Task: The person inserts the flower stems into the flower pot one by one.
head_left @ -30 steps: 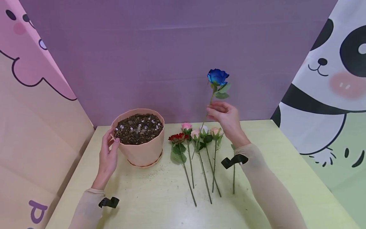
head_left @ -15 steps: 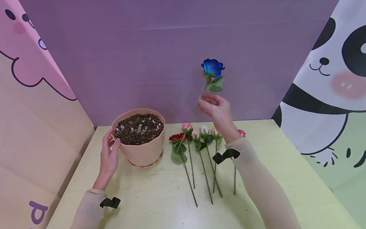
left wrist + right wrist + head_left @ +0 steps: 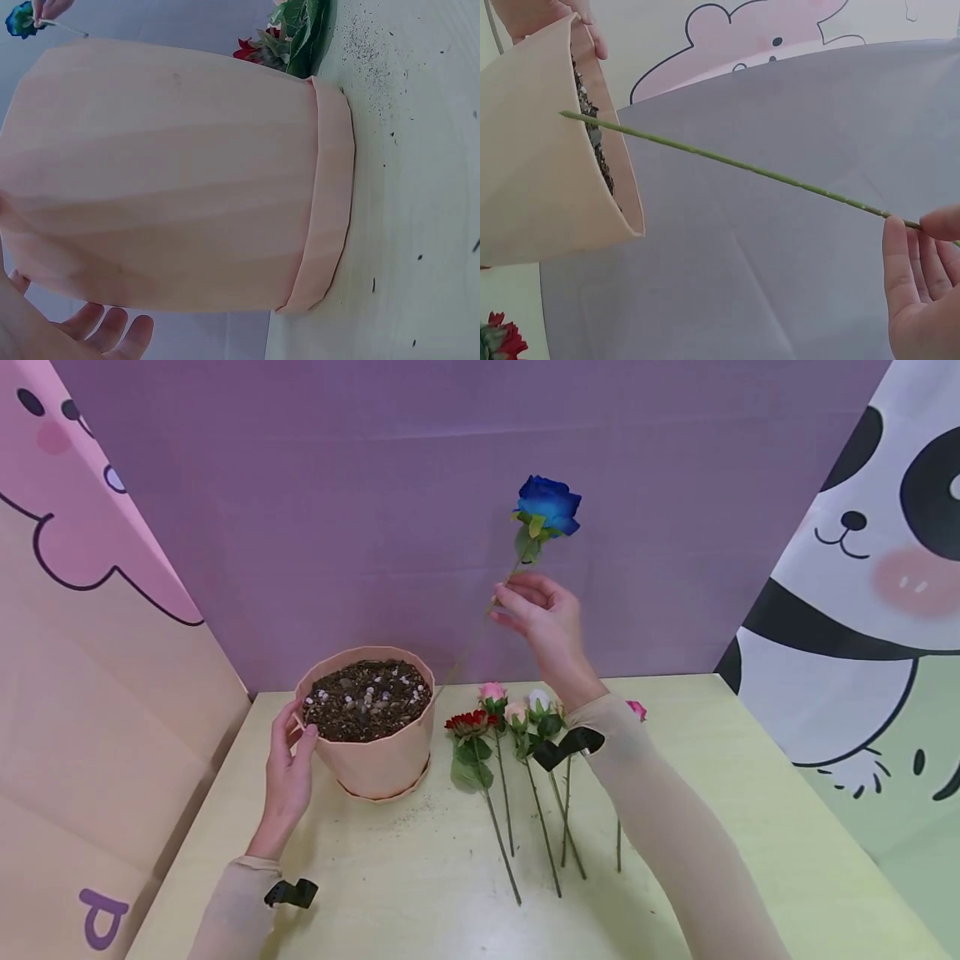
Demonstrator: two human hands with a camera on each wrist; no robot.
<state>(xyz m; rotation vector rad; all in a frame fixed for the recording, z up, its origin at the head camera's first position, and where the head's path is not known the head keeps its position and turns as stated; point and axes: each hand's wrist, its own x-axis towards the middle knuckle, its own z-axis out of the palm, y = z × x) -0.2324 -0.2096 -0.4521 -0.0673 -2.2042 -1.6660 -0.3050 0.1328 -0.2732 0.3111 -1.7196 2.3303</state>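
My right hand [image 3: 549,622] pinches the stem of a blue rose [image 3: 550,506] between thumb and fingers, raised above the table. The bloom points up and to the right. Its green stem [image 3: 742,166] slants down to the left, and the right wrist view shows the lower tip in front of the pot's rim; whether it touches cannot be told. My left hand [image 3: 288,768] grips the near-left rim of a pink flowerpot [image 3: 382,768], thumb in front and fingertips over the edge. Dark soil [image 3: 367,702] with white granules fills the pot, which stands upright on a saucer [image 3: 334,195].
Several flowers lie on the table [image 3: 420,893] right of the pot: a red flower [image 3: 471,723], a pink rose [image 3: 492,692], a white rose [image 3: 537,698] and others partly under my right arm. Soil crumbs lie beside the pot. A purple backdrop [image 3: 300,527] rises behind.
My right hand has moved up and to the left with the blue rose, and the stem leans more, its lower end now near the pot. My left hand stays on the pot.
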